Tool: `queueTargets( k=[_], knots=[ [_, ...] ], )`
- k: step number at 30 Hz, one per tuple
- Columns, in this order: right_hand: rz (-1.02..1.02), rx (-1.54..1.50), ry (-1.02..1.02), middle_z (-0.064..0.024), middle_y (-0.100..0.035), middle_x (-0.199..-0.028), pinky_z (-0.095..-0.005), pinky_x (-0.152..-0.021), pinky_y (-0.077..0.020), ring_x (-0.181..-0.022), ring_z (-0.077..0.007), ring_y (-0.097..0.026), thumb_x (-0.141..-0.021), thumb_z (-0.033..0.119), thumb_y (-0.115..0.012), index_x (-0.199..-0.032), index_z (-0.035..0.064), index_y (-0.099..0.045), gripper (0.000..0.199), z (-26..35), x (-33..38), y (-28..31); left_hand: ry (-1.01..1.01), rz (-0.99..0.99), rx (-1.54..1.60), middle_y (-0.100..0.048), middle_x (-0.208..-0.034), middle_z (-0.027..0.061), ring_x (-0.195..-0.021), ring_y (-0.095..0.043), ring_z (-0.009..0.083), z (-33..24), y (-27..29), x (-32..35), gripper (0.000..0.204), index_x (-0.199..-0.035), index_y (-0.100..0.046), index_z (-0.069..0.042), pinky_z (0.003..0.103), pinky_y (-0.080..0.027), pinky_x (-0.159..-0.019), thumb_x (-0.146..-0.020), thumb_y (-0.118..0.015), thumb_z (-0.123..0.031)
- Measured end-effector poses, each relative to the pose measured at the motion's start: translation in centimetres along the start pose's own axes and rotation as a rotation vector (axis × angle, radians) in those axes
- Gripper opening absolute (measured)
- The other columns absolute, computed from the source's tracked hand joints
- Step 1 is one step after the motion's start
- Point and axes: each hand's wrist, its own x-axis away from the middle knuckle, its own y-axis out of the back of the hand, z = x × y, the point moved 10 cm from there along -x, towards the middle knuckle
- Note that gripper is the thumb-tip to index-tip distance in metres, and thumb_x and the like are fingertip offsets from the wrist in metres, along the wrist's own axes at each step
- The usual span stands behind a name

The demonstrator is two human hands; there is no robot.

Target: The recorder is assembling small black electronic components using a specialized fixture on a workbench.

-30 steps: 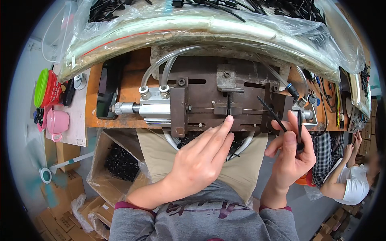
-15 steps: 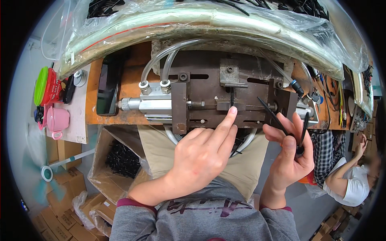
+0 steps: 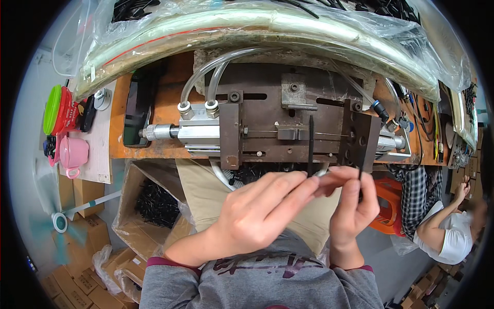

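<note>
My left hand (image 3: 262, 206) is closed, its fingertips pinching the lower end of a thin black ribbed plastic strip (image 3: 311, 139). That strip stands out over the metal fixture (image 3: 267, 110), just right of its small centre block (image 3: 294, 134). No strip lies on the block. Right beside it, my right hand (image 3: 352, 203) is closed around another black strip (image 3: 362, 154), whose lower part is hidden by the fingers. Both hands' fingertips nearly meet in front of the fixture's near edge.
Air cylinders (image 3: 198, 135) with clear hoses (image 3: 198, 77) flank the fixture. A plastic-covered roll (image 3: 257, 31) runs along the back. An open carton (image 3: 128, 206) of black pieces stands lower left, near a turning fan (image 3: 60, 222). A person (image 3: 445, 234) sits at right.
My left index finger has left the centre block, and the strip there is gone from it. The left hand has moved right to meet the right hand. The cylinder rods have drawn back.
</note>
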Motion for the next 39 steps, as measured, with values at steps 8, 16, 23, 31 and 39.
queueTargets(
  k=[8,16,23,31,39],
  knots=[
    [-0.025,-0.253,-0.261,-0.0092,-0.054,-0.066,-0.0221,-0.050,-0.0322,-0.053,-0.0099,-0.045,-0.100,0.026,-0.040,-0.082,0.0011,-0.048,0.032,-1.5,-0.4,0.2,-0.040,0.097,-0.325,-0.062,-0.125,0.0202,-0.080,-0.066,0.0224,0.8,-2.1,0.2,0.030,-0.099,-0.068,0.004,0.032,-0.054,-0.072,-0.072,-0.075,-0.007],
    [-0.003,-0.347,-0.231,-0.0084,-0.053,-0.069,-0.0239,-0.055,-0.0359,-0.058,-0.0106,-0.046,-0.099,0.022,-0.040,-0.088,-0.0005,-0.050,0.027,-1.5,-0.1,0.6,0.008,0.207,-0.360,-0.065,-0.121,0.0171,-0.068,-0.064,0.0173,1.1,-2.2,-0.5,0.031,-0.098,-0.069,0.002,0.028,-0.050,-0.062,-0.071,-0.077,-0.010],
    [0.135,-0.184,-0.035,-0.0237,-0.067,-0.113,-0.0368,-0.097,-0.0496,-0.109,-0.0286,-0.065,-0.104,0.012,-0.034,-0.119,-0.0094,-0.052,0.032,0.8,-0.4,-1.9,-0.152,0.011,-0.113,-0.070,-0.108,0.0126,-0.065,-0.066,0.0169,-2.0,0.4,-0.8,0.034,-0.104,-0.069,-0.002,0.027,-0.045,-0.051,-0.072,-0.079,-0.009],
    [0.162,-0.309,0.016,-0.0231,-0.065,-0.116,-0.0361,-0.094,-0.0515,-0.105,-0.0278,-0.066,-0.103,0.009,-0.036,-0.128,-0.0109,-0.048,0.034,2.0,-2.1,-3.1,-0.049,-0.096,-0.067,-0.068,-0.090,0.0078,-0.071,-0.067,0.0215,-1.7,1.9,-0.9,0.043,-0.105,-0.071,-0.004,0.028,-0.056,-0.059,-0.065,-0.085,-0.010],
    [-0.098,0.557,0.615,-0.0078,-0.071,-0.096,-0.0290,-0.077,-0.0508,-0.095,-0.0157,-0.066,-0.087,0.007,-0.067,-0.104,0.0028,-0.069,0.018,10.0,-11.7,-2.2,0.066,0.014,-0.090,-0.066,-0.115,0.0207,-0.088,-0.068,0.0287,1.4,0.3,-0.2,0.034,-0.094,-0.070,0.001,0.035,-0.056,-0.075,-0.063,-0.083,-0.006]
  ],
)
